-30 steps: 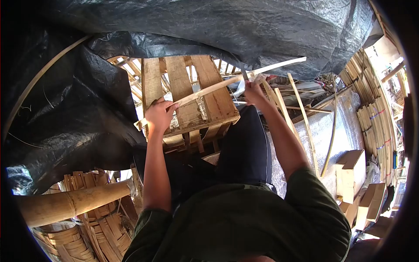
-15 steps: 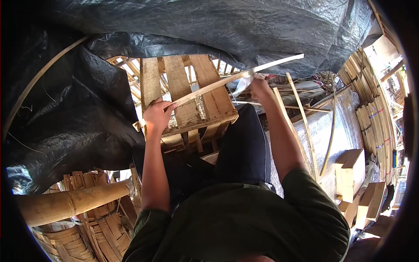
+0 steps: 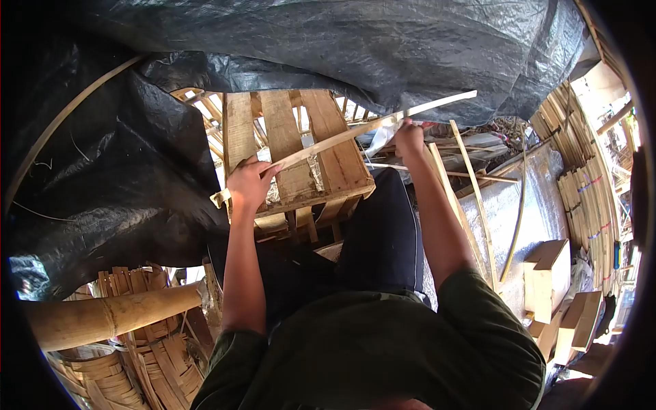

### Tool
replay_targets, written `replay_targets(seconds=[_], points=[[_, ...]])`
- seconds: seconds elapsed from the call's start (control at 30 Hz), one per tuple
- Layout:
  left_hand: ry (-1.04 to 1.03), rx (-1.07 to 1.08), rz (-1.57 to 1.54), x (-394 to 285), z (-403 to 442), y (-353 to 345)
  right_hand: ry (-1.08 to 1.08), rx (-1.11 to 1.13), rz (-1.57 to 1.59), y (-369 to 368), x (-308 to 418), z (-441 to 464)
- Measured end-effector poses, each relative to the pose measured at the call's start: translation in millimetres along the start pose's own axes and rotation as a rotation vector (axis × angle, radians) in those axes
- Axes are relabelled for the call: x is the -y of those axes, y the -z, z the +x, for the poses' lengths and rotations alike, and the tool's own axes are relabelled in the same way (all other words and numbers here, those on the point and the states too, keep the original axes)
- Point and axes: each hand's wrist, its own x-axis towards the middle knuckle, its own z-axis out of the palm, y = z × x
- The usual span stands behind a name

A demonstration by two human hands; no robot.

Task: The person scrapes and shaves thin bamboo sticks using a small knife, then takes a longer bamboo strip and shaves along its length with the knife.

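A long, pale bamboo strip slants across a slatted wooden stand, rising to the right. Near its lower end, my left hand is closed around it, thumb lying along the strip. My right hand is a fist just under the strip's upper part. A small dark edge and a bit of red show by that fist, but what it grips is too small and blurred to name. White sheet-like material hangs beside the right hand, against the strip.
Black plastic sheeting hangs on the left and across the top. At lower left lies a thick bamboo pole above woven baskets. Loose strips lean on the right, near a silvery sheet, wooden blocks and bundled slats.
Both hands and the strip have shifted only slightly in view. My right hand is a little lower, and the dark edge beside it has moved slightly rightward along the strip.
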Motion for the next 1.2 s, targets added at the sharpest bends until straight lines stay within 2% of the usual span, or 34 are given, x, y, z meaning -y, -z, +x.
replay_targets(seconds=[0.03,0.07,0.1,0.13,0.17,0.23,0.27,0.3,0.37,0.43,0.5,0.53,0.57,0.63,0.67,0.7,0.77,0.8,0.83,0.9,0.93,1.0,1.03,1.1,1.13,1.2], points=[[0.006,-0.004,0.000,1,-2,1,0.552,0.271,-0.697,-9,-27,16],[-0.023,-0.024,0.004,1,-2,1,0.345,0.266,-0.467,-21,-54,29],[-0.054,-0.047,0.006,1,0,2,0.142,0.254,-0.235,-26,-49,12],[-0.032,-0.038,-0.007,-1,0,2,0.043,0.328,-0.149,-7,-24,3],[-0.032,-0.048,-0.010,-1,1,3,-0.137,0.400,0.271,4,-29,22],[-0.048,-0.051,-0.022,-2,-1,2,-0.028,-0.075,-0.011,-12,-26,16],[-0.059,-0.064,-0.012,-2,-2,2,0.178,0.161,-0.372,-16,-42,18],[-0.057,-0.061,-0.015,-4,-2,4,0.142,0.191,0.056,-55,-93,35],[-0.023,0.005,-0.001,-5,-2,7,-0.056,0.282,-0.181,-8,-9,-6],[-0.014,-0.020,-0.013,-6,-2,8,-0.196,0.289,0.409,11,-31,30],[0.002,-0.024,-0.029,-6,-9,7,0.409,0.168,-0.266,-26,-50,15],[0.000,-0.030,-0.025,-7,-9,7,-0.159,0.400,0.133,-18,-17,-20],[-0.008,-0.042,-0.021,-8,-5,8,-0.155,0.397,0.131,-9,-5,-15],[0.035,-0.003,-0.019,-11,-5,10,-0.221,0.240,0.285,14,13,1],[0.033,-0.016,-0.021,-10,-5,9,-0.137,0.009,0.211,6,12,-4],[0.031,-0.025,-0.024,-9,-5,8,-0.136,0.008,0.203,-6,-5,0],[0.032,-0.003,-0.026,-9,-3,8,0.131,0.283,-0.130,-29,-55,20],[0.047,0.017,-0.025,-7,-3,9,-0.010,0.303,-0.292,-16,-13,6],[0.062,0.033,-0.026,-6,-3,8,-0.120,0.229,-0.208,-3,7,7],[0.027,-0.037,-0.051,-6,-1,5,-0.062,-0.030,0.053,-2,10,7],[0.039,-0.017,-0.043,-5,-1,3,-0.065,-0.030,0.048,-9,8,0],[0.045,0.007,-0.035,-3,0,2,-0.169,0.254,-0.093,-26,2,-11],[0.037,-0.001,-0.046,-3,0,2,-0.168,0.251,-0.094,-18,4,-3],[0.036,-0.010,-0.059,-3,1,1,-0.220,0.108,0.282,4,16,10],[0.035,-0.009,-0.051,-2,1,1,-0.220,0.110,0.278,-1,17,7],[0.023,0.002,-0.043,-4,1,2,-0.118,0.171,-0.082,-14,17,-11]])
